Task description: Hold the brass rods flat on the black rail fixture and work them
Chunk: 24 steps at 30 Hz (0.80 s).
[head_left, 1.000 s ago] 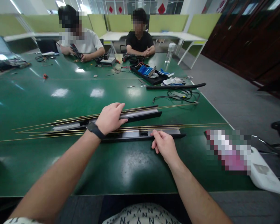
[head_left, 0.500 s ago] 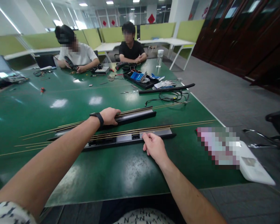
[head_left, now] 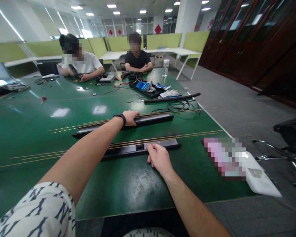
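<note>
My left hand (head_left: 130,118), with a black band on its wrist, is closed round the far channel (head_left: 155,121), a long silver strip with black sides. Thin gold-coloured rods (head_left: 148,115) lie lengthwise along it. Closer to me is a similar near channel (head_left: 166,144), with more gold rods (head_left: 187,134) running along it and past its right end. A small black block (head_left: 139,147) sits inside this one. The curled fingers of my right hand (head_left: 160,159) pinch its front edge beside the block; the fingertips are partly hidden. My left forearm covers the left part of the near channel.
Behind the channels lie a coiled black cable (head_left: 179,106), a black strip (head_left: 172,98), gloves (head_left: 171,94) and a black tray (head_left: 148,92). A white object (head_left: 259,177) lies at the right corner. Two people sit across the green table (head_left: 76,184).
My left hand has slid the far channel and its rods to the right and slightly away. My right hand stays at the near channel, which keeps its place. The view has tilted up slightly.
</note>
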Each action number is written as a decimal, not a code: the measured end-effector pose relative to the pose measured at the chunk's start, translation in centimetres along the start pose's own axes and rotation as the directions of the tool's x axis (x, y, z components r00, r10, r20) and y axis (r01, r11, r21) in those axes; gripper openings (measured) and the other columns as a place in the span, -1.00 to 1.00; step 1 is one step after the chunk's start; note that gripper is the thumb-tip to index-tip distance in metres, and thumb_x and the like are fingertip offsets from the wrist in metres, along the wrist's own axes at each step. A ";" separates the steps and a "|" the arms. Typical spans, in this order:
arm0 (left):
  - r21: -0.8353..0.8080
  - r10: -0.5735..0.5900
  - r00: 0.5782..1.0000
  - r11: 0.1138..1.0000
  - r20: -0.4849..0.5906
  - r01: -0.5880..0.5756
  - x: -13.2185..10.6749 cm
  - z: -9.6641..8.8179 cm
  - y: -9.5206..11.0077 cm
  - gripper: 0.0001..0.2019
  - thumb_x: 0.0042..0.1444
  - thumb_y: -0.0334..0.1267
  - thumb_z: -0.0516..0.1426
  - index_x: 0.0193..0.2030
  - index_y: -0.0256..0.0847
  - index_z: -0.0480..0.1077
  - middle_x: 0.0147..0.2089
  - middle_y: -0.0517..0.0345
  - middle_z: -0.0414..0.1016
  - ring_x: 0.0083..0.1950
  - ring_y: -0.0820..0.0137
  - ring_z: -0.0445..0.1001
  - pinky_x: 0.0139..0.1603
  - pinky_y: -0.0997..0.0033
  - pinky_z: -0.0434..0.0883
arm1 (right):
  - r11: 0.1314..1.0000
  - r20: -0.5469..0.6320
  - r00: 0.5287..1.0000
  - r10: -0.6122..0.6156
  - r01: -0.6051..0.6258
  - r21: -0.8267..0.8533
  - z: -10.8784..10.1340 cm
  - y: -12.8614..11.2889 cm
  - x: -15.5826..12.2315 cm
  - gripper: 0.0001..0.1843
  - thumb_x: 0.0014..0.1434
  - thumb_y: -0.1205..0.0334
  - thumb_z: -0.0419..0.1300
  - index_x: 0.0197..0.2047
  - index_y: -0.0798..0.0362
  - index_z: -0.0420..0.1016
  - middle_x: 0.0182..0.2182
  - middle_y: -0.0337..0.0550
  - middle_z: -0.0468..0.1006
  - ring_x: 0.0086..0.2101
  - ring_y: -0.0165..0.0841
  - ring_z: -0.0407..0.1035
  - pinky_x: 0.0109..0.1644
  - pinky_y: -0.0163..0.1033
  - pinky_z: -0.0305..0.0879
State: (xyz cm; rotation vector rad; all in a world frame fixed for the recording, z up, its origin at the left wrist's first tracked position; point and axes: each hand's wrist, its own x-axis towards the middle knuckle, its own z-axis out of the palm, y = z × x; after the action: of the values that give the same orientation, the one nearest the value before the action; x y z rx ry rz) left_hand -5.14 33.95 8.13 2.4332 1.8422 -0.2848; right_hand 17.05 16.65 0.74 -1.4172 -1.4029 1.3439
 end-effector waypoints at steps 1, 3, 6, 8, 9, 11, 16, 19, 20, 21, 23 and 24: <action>0.003 0.004 1.000 1.000 0.001 -0.004 0.1 0.0 0.0 -0.20 -0.04 -0.07 0.34 0.37 -0.08 0.28 0.24 0.01 0.54 0.19 0.15 0.53 0.18 0.29 0.42 | 1.000 0.000 1.000 0.000 0.000 0.000 0.0 0.0 -0.1 -0.57 0.33 -0.16 0.11 -0.29 0.03 0.53 -0.71 -0.28 0.48 -0.77 -0.46 0.23 -0.68 -0.40 0.08; 0.012 0.011 1.000 1.000 0.004 -0.011 0.1 0.0 0.0 -0.21 -0.03 -0.06 0.33 0.38 -0.07 0.27 0.26 0.00 0.53 0.20 0.13 0.52 0.20 0.26 0.41 | 1.000 -0.001 1.000 0.000 0.000 0.003 0.0 -0.1 -0.2 -0.57 0.33 -0.16 0.11 -0.28 0.03 0.53 -0.71 -0.29 0.48 -0.76 -0.47 0.23 -0.68 -0.41 0.09; 0.027 0.019 1.000 0.999 0.006 -0.019 0.1 -0.1 -0.1 -0.23 0.00 -0.07 0.31 0.38 -0.06 0.26 0.29 0.00 0.50 0.25 0.12 0.49 0.23 0.24 0.38 | 1.000 -0.005 1.000 0.004 -0.004 -0.004 0.0 -0.3 -0.3 -0.59 0.33 -0.14 0.11 -0.29 0.03 0.52 -0.71 -0.30 0.47 -0.77 -0.47 0.22 -0.69 -0.41 0.08; 0.036 0.016 1.000 0.999 0.005 -0.016 0.2 -0.2 -0.1 -0.25 0.03 -0.10 0.30 0.38 -0.07 0.24 0.31 -0.02 0.49 0.28 0.11 0.47 0.26 0.20 0.36 | 1.000 -0.009 1.000 -0.001 0.001 -0.016 0.1 -0.2 -0.2 -0.59 0.34 -0.13 0.10 -0.31 0.03 0.50 -0.71 -0.30 0.47 -0.77 -0.47 0.22 -0.69 -0.41 0.07; 0.039 0.012 1.000 0.999 0.005 -0.012 0.4 -0.3 -0.1 -0.25 0.04 -0.11 0.29 0.39 -0.08 0.24 0.31 -0.04 0.48 0.29 0.10 0.46 0.27 0.17 0.35 | 1.000 -0.011 1.000 -0.005 0.005 -0.020 0.1 -0.2 -0.1 -0.59 0.34 -0.13 0.10 -0.31 0.03 0.50 -0.71 -0.30 0.47 -0.77 -0.47 0.22 -0.69 -0.41 0.08; 0.040 0.002 1.000 0.999 0.001 -0.002 0.7 -0.3 -0.1 -0.25 0.05 -0.14 0.28 0.40 -0.09 0.21 0.32 -0.05 0.47 0.31 0.08 0.45 0.30 0.11 0.32 | 1.000 -0.013 1.000 -0.012 0.012 -0.024 0.1 0.0 0.0 -0.59 0.33 -0.14 0.10 -0.31 0.02 0.50 -0.71 -0.30 0.48 -0.77 -0.47 0.23 -0.69 -0.41 0.08; 0.026 -0.024 0.999 0.999 -0.048 0.025 1.1 0.1 -0.3 -0.19 0.04 -0.13 0.30 0.44 -0.07 0.16 0.36 -0.08 0.44 0.35 0.05 0.39 0.34 -0.01 0.26 | 1.000 -0.009 1.000 -0.011 0.011 -0.023 0.0 0.2 0.1 -0.58 0.33 -0.15 0.09 -0.31 0.02 0.50 -0.71 -0.30 0.48 -0.77 -0.47 0.22 -0.69 -0.40 0.06; 0.017 -0.039 0.991 0.999 -0.128 0.041 0.8 0.2 -0.2 -0.16 -0.02 -0.14 0.34 0.42 -0.08 0.19 0.37 -0.14 0.40 0.36 -0.01 0.36 0.34 -0.06 0.24 | 1.000 -0.012 1.000 -0.004 0.004 -0.025 0.0 0.0 0.0 -0.59 0.33 -0.14 0.10 -0.31 0.02 0.50 -0.72 -0.31 0.48 -0.78 -0.47 0.22 -0.69 -0.40 0.06; 0.010 -0.041 0.986 0.999 -0.159 0.043 0.5 0.2 -0.2 -0.16 -0.02 -0.15 0.34 0.42 -0.09 0.20 0.38 -0.16 0.38 0.36 -0.03 0.36 0.34 -0.07 0.24 | 1.000 -0.013 1.000 -0.001 0.001 -0.023 0.0 -0.1 -0.1 -0.59 0.33 -0.14 0.10 -0.32 0.02 0.50 -0.72 -0.31 0.47 -0.78 -0.47 0.21 -0.69 -0.40 0.06; 0.000 -0.041 0.981 0.999 -0.191 0.042 0.1 0.2 -0.1 -0.17 -0.02 -0.15 0.34 0.42 -0.10 0.20 0.39 -0.17 0.35 0.36 -0.03 0.36 0.34 -0.06 0.25 | 1.000 -0.013 1.000 0.001 -0.002 -0.019 0.0 -0.2 -0.1 -0.59 0.33 -0.13 0.11 -0.32 0.02 0.50 -0.72 -0.31 0.47 -0.78 -0.47 0.21 -0.69 -0.40 0.06; -0.030 -0.044 0.965 0.999 -0.258 0.038 -0.9 0.2 0.2 -0.20 0.05 -0.10 0.30 0.43 -0.14 0.19 0.42 -0.18 0.31 0.37 -0.03 0.35 0.34 -0.05 0.26 | 1.000 -0.011 1.000 0.008 -0.008 -0.015 0.0 -0.4 -0.2 -0.60 0.33 -0.12 0.11 -0.32 0.02 0.50 -0.72 -0.32 0.47 -0.78 -0.47 0.21 -0.69 -0.41 0.06; -0.046 -0.044 0.956 0.998 -0.290 0.032 -1.7 0.1 0.3 -0.23 0.10 -0.08 0.27 0.44 -0.16 0.18 0.41 -0.19 0.31 0.36 -0.02 0.35 0.33 -0.04 0.27 | 1.000 -0.012 1.000 0.010 -0.010 -0.017 0.0 -0.5 -0.2 -0.62 0.33 -0.10 0.11 -0.32 0.02 0.50 -0.72 -0.32 0.47 -0.77 -0.47 0.22 -0.69 -0.41 0.07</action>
State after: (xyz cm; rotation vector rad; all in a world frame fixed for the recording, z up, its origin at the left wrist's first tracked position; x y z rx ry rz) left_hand -5.26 32.26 8.32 2.5267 1.9823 0.1165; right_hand 16.93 16.52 1.20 -1.4430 -1.4040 1.3304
